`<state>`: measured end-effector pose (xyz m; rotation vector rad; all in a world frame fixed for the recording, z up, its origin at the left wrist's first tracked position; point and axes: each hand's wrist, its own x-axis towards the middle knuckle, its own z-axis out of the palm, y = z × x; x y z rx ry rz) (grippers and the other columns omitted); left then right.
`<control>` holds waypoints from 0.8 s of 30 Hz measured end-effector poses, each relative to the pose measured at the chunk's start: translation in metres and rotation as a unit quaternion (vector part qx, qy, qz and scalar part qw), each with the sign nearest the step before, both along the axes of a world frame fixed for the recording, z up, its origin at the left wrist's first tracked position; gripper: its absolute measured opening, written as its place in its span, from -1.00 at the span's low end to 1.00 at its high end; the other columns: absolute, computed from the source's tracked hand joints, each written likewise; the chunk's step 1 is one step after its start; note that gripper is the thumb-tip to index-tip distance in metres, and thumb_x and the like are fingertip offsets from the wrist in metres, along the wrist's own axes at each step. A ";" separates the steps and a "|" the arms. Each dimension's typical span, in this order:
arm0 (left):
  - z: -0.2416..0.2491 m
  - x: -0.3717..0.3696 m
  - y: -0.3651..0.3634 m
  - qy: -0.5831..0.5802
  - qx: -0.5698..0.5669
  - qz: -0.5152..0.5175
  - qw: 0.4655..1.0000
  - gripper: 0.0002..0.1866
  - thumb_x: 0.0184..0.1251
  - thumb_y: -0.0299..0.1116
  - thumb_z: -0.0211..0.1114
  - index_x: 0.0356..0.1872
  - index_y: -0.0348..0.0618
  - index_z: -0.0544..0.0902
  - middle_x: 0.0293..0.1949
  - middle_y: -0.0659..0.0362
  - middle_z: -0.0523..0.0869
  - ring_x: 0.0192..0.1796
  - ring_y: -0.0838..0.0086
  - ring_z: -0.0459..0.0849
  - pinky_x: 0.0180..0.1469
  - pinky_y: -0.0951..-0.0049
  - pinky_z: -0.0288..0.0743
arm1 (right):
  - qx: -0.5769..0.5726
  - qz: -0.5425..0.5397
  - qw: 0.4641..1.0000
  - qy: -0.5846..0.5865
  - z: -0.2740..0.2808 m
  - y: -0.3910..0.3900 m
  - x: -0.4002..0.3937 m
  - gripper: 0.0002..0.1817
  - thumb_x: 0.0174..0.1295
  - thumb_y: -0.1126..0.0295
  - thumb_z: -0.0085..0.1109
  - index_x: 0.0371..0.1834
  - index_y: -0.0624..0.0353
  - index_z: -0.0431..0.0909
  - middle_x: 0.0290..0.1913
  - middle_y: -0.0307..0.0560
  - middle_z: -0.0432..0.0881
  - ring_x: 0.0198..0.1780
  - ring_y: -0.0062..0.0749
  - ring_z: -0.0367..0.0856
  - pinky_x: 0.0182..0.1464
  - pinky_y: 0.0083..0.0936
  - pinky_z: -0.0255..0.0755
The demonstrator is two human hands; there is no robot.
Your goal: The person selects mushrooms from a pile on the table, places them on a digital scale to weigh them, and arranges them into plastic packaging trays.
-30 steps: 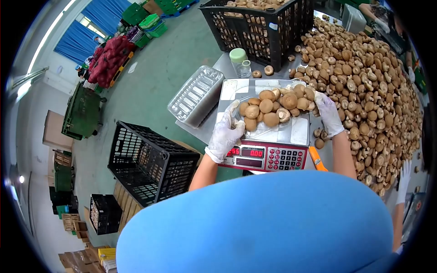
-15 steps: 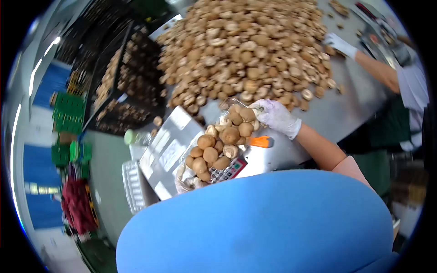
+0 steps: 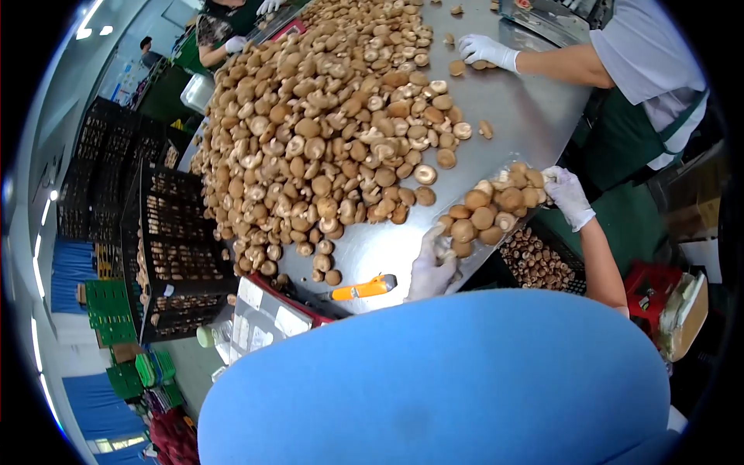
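A clear tray of brown mushrooms (image 3: 496, 203) is held tilted between both hands over the table's front edge. My left hand (image 3: 432, 267), in a white glove, grips the tray's near left end. At the far right end my right hand (image 3: 568, 194), also gloved, has its fingers closed on the rim. An orange-handled tool (image 3: 363, 288) lies on the metal table (image 3: 372, 248) to the left of my left hand. Beyond it rises a large heap of loose mushrooms (image 3: 310, 132). Below the tray stands a dark crate with mushrooms (image 3: 536, 260).
A co-worker's gloved hand (image 3: 488, 53) rests near mushrooms at the upper right. Another person's arm (image 3: 221, 53) shows at the top left. Black crates of mushrooms (image 3: 182, 256) are stacked at left. A metal scale (image 3: 260, 322) stands on the table's left, and a red crate (image 3: 647, 291) at right.
The view has turned to the right. Both hands have carried the mushroom tray from beside the scale to the table's right front edge, above the dark crate, which now shows.
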<state>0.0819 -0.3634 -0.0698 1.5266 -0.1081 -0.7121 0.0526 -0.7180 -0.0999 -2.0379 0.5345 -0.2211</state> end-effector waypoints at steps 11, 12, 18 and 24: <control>0.040 0.016 -0.002 -0.012 0.033 -0.101 0.994 -0.20 0.52 -0.45 0.21 0.64 -0.17 -0.04 0.16 0.03 0.56 -0.04 0.49 0.67 -0.08 0.58 0.62 | 0.059 -0.180 0.982 -0.020 -0.028 -0.169 0.002 -0.82 0.40 0.38 0.14 -0.08 0.19 0.68 -0.30 -0.19 0.68 -0.38 -0.53 0.63 -0.35 -0.50 0.58; 0.033 0.009 0.013 0.010 0.023 -0.063 0.998 -0.20 0.52 -0.50 0.21 0.64 -0.16 -0.03 0.16 0.02 0.58 -0.02 0.47 0.68 0.00 0.51 0.63 | 0.064 -0.194 0.979 -0.027 -0.032 -0.181 0.006 -0.81 0.42 0.33 0.15 -0.06 0.14 0.68 -0.31 -0.23 0.67 -0.38 -0.58 0.61 -0.37 -0.53 0.57; 0.023 -0.036 0.116 0.058 -0.110 0.125 0.984 -0.43 0.49 -0.54 0.24 0.49 -0.30 0.35 0.07 0.09 0.71 0.16 0.41 0.67 0.23 0.40 0.54 | -0.458 -0.214 0.861 -0.058 -0.004 -0.154 0.030 -0.63 0.53 0.12 0.13 0.13 0.18 0.67 0.11 0.03 0.73 0.13 -0.04 0.68 0.23 -0.24 0.54; 0.100 -0.068 0.157 -0.074 0.073 0.208 0.973 -0.52 0.60 -0.38 0.19 0.43 -0.33 0.40 -0.12 0.21 0.67 -0.01 0.57 0.64 0.12 0.54 0.53 | -0.367 0.102 0.893 -0.240 0.006 0.019 0.123 -0.53 0.51 0.25 0.15 0.44 0.09 0.46 0.40 0.05 0.53 0.39 -0.01 0.50 0.47 -0.22 0.33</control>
